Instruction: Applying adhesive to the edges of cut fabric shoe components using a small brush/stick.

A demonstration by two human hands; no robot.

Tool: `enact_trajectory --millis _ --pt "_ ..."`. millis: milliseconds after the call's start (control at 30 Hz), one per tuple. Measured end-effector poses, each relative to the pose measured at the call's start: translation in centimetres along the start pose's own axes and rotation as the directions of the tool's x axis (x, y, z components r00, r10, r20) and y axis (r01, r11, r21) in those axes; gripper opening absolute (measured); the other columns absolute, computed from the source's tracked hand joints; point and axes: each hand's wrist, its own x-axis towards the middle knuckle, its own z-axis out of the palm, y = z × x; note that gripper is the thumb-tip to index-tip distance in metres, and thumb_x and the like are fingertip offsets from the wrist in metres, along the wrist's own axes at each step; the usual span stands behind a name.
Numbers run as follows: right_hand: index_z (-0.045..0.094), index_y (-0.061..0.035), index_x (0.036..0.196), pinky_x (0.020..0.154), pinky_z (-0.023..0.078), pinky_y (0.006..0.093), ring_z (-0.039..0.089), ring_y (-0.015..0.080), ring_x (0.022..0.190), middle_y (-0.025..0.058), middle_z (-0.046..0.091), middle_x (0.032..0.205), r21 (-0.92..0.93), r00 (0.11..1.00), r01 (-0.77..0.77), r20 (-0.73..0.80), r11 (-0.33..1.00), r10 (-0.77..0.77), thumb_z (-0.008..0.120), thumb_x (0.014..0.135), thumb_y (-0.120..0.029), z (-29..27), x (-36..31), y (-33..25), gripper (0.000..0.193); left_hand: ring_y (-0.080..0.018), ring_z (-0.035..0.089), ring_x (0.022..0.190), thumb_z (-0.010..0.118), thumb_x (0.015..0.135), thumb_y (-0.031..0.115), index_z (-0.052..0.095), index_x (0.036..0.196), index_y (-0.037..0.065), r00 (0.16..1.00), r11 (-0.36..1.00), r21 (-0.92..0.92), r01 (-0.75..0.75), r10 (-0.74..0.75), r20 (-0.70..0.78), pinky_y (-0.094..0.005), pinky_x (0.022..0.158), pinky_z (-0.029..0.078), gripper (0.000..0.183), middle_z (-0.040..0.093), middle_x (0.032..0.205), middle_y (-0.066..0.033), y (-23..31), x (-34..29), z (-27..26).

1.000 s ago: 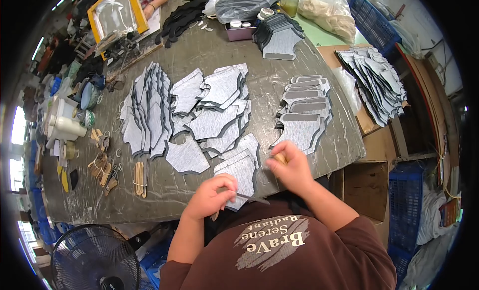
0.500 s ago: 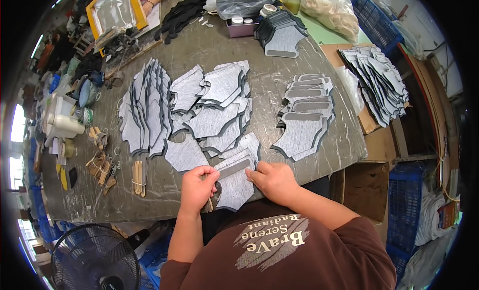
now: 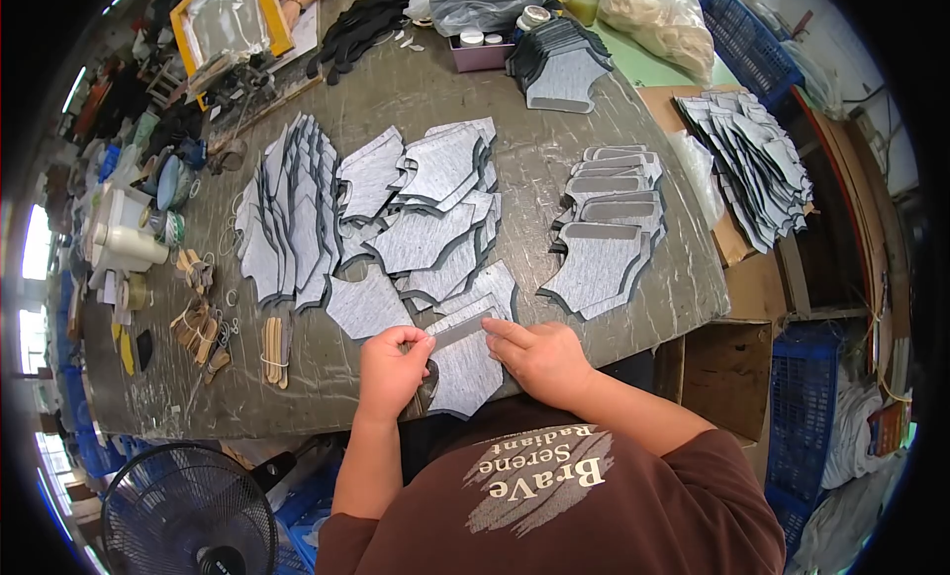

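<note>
Both hands, left hand [image 3: 391, 362] and right hand [image 3: 539, 355], have their fingers closed on a grey cut piece [image 3: 463, 362] at the bench [image 3: 396, 80] edge, with fanned rows [image 3: 297, 214] laid out and side stacks [image 3: 747, 164] apparently waiting.

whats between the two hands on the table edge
In the head view, a grey cut fabric piece lies between the left hand and right hand; both touch it.

Cut piece [image 3: 463, 369] at table [image 3: 683, 288] near edge between hands; fanned rows behind; stack [image 3: 604, 234] right.

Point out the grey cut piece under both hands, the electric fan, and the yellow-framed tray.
Grey cut piece [image 3: 463, 369], head view, lower middle.
Electric fan [image 3: 188, 516], head view, grille.
Yellow-framed tray [image 3: 180, 23], head view, left rim.
</note>
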Motion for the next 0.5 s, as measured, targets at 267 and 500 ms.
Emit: enact_trajectory --millis 267,500 --pt "0.060 -0.0073 0.099 0.056 0.050 0.0352 0.062 0.0235 0.062 0.0049 0.057 0.108 0.079 0.977 -0.209 0.069 0.975 0.204 0.066 0.077 -0.018 -0.5 1.5 -0.7 0.026 -0.0090 0.053 0.066 0.069 0.073 0.003 0.063 0.079 -0.001 0.874 0.806 0.385 -0.450 0.486 0.003 -0.0237 0.058 0.042 0.009 0.060 0.069 -0.0046 -1.1 0.1 -0.3" --pt "0.056 -0.0099 0.097 0.058 0.049 0.0387 0.061 0.0275 0.070 0.0054 0.054 0.099 0.148 0.956 -0.285 0.118 0.947 0.269 0.072 0.073 -0.019 -0.7 3.0 -0.3 0.030 -0.0054 0.049 0.050 0.064 0.079 -0.003 0.060 0.086 0.001 0.983 0.960 -0.226 -0.165 0.178 0.040 -0.0189 0.044 0.039 0.009 0.061 0.079 -0.0042 -1.2 -0.8 -0.2"
